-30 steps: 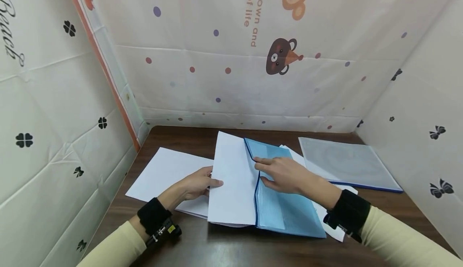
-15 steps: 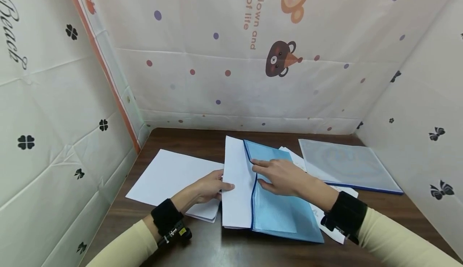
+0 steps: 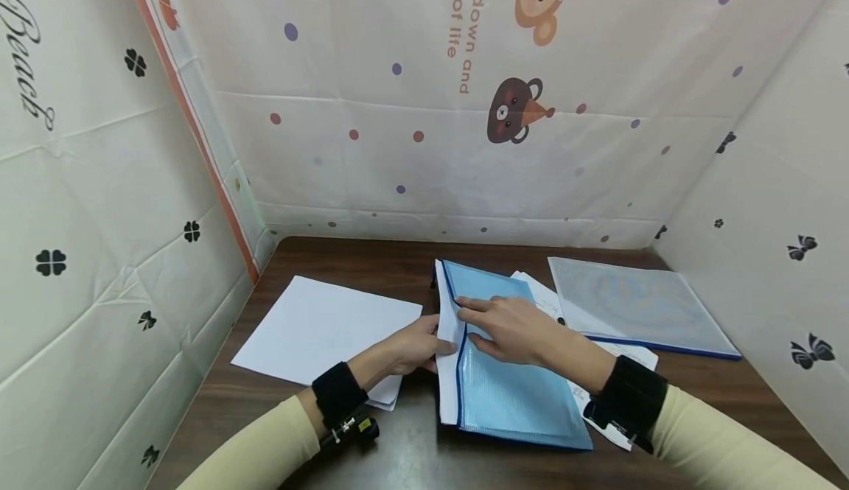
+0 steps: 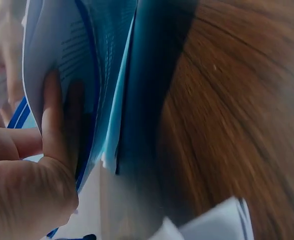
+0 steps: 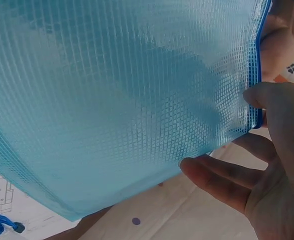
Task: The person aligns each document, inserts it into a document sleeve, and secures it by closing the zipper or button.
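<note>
Where hands meet blue pouch [image 3: 511, 387], paper stack [image 3: 318, 324] left, grey pouch [image 3: 637, 302] right

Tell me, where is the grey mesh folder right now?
In the head view, the grey mesh folder lies flat at the table's far right, beyond the blue pouch.

Mostly swallowed by the light blue mesh zip pouch [image 3: 507, 387]: the white paper sheet [image 3: 446, 343], only a strip showing. Covered underneath: most of the printed white sheets [image 3: 600, 420]. Blurred in the left wrist view: brown wooden bench [image 4: 237, 125]. Cut off at the right wrist frame's edge: right hand [image 5: 272, 165].
</note>
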